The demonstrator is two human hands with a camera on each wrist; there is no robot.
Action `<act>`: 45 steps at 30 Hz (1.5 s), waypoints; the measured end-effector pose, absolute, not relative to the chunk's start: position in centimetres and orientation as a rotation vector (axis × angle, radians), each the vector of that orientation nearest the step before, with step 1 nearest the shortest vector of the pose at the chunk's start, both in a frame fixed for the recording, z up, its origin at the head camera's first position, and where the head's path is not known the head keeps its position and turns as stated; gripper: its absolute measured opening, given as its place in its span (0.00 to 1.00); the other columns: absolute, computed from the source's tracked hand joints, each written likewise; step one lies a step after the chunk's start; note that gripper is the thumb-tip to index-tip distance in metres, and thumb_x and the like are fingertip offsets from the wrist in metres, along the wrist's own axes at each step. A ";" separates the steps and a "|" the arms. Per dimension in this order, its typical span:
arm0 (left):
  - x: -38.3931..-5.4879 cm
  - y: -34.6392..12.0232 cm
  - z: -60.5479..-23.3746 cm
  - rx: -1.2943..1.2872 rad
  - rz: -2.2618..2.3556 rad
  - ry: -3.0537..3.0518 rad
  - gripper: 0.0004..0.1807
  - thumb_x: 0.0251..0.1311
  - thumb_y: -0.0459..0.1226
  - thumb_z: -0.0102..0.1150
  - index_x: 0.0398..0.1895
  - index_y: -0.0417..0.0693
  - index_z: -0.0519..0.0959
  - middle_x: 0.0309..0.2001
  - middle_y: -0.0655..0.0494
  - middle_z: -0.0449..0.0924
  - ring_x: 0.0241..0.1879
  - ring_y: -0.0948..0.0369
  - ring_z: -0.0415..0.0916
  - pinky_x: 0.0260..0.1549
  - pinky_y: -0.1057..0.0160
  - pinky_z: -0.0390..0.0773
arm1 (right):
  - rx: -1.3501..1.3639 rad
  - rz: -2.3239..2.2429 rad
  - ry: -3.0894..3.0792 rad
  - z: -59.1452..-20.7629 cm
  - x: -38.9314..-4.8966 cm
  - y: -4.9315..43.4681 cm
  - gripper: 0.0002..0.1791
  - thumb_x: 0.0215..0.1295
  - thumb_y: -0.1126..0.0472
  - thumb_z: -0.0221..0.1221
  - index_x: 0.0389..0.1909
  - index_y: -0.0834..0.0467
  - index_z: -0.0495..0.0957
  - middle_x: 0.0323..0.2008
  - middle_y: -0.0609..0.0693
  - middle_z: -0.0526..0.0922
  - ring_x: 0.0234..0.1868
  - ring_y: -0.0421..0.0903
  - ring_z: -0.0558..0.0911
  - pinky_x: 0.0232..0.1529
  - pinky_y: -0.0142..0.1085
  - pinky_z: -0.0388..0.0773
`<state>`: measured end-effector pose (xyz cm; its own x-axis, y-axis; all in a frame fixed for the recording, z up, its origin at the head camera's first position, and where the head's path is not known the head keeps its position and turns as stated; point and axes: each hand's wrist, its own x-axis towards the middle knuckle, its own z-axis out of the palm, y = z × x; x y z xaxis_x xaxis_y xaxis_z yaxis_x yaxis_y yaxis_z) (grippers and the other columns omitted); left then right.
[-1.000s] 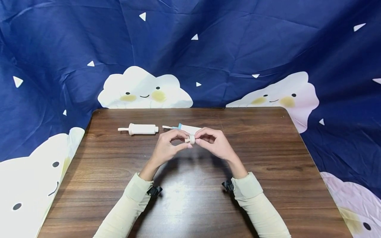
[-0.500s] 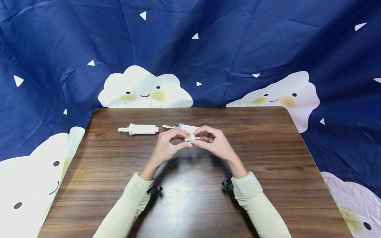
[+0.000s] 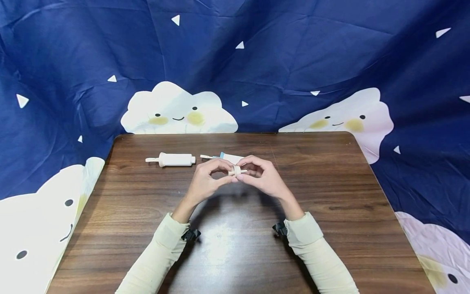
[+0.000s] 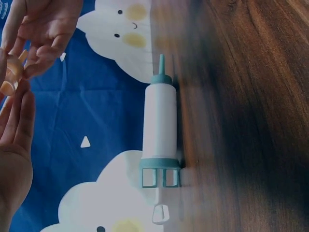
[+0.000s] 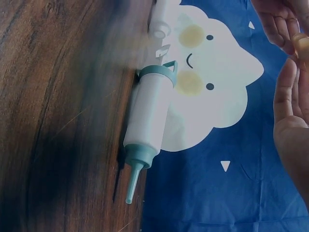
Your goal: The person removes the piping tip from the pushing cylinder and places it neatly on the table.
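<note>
Your left hand [image 3: 202,181] and right hand [image 3: 269,177] pinch the cap [image 3: 236,170] between them, long axis crosswise, spout [image 3: 244,171] pointing right.

It's a draped-off tabletop workspace — wood-grain table [image 3: 338,188], blue cloud-print cloth [image 3: 271,61] around it — exact room unclear.

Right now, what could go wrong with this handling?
The left hand and right hand hold the small cream plastic ring-like piece at their fingertips above the brown wooden table; it might slip and drop.

The white cylinder with teal ends and a thin nozzle lies just beyond the right hand, which could nudge it.

The white cylinder with a cream collar lies on its side and might roll if bumped.
</note>
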<state>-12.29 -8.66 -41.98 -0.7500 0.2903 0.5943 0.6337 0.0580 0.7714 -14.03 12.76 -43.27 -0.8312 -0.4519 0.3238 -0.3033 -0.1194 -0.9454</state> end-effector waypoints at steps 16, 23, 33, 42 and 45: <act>-11.9 -8.7 -41.0 -0.944 -1.725 -2.037 0.14 0.40 0.18 0.77 0.31 0.31 0.81 0.37 0.39 0.83 0.38 0.49 0.81 0.38 0.52 0.85 | -0.910 -2.118 2.022 -43.3 -14.0 12.6 0.16 0.59 0.78 0.66 0.49 0.73 0.79 0.47 0.60 0.81 0.45 0.48 0.83 0.50 0.40 0.83; -11.8 -8.9 -41.1 -0.905 -1.712 -2.045 0.15 0.40 0.19 0.77 0.32 0.30 0.82 0.35 0.38 0.83 0.36 0.52 0.81 0.39 0.57 0.85 | -0.890 -2.126 2.054 -43.0 -14.1 13.0 0.15 0.59 0.77 0.66 0.48 0.71 0.80 0.45 0.60 0.81 0.41 0.49 0.83 0.45 0.38 0.84; -11.7 -8.9 -40.9 -0.874 -1.717 -2.065 0.14 0.41 0.19 0.77 0.32 0.31 0.82 0.32 0.41 0.83 0.32 0.58 0.82 0.36 0.56 0.86 | -0.867 -2.111 2.100 -42.8 -14.2 13.6 0.15 0.59 0.78 0.66 0.48 0.70 0.80 0.46 0.62 0.82 0.42 0.50 0.83 0.45 0.36 0.84; -11.5 -9.1 -40.8 -0.848 -1.668 -2.084 0.14 0.40 0.21 0.78 0.31 0.31 0.83 0.30 0.43 0.83 0.29 0.61 0.79 0.33 0.53 0.84 | -0.861 -2.112 2.122 -42.8 -14.1 13.8 0.15 0.59 0.79 0.65 0.48 0.72 0.80 0.47 0.65 0.81 0.41 0.48 0.83 0.44 0.36 0.84; -11.5 -9.2 -40.8 -0.829 -1.679 -2.085 0.14 0.41 0.21 0.78 0.31 0.32 0.83 0.29 0.44 0.83 0.28 0.59 0.79 0.31 0.50 0.83 | -0.847 -2.102 2.141 -42.9 -14.1 14.0 0.15 0.59 0.79 0.66 0.48 0.72 0.80 0.47 0.65 0.81 0.41 0.48 0.83 0.44 0.35 0.83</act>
<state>-11.52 -9.23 -40.82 -0.7731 0.2280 0.5919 0.6269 0.1326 0.7677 -14.07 13.99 -42.93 -0.8520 -0.3897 0.3497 -0.3568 -0.0566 -0.9325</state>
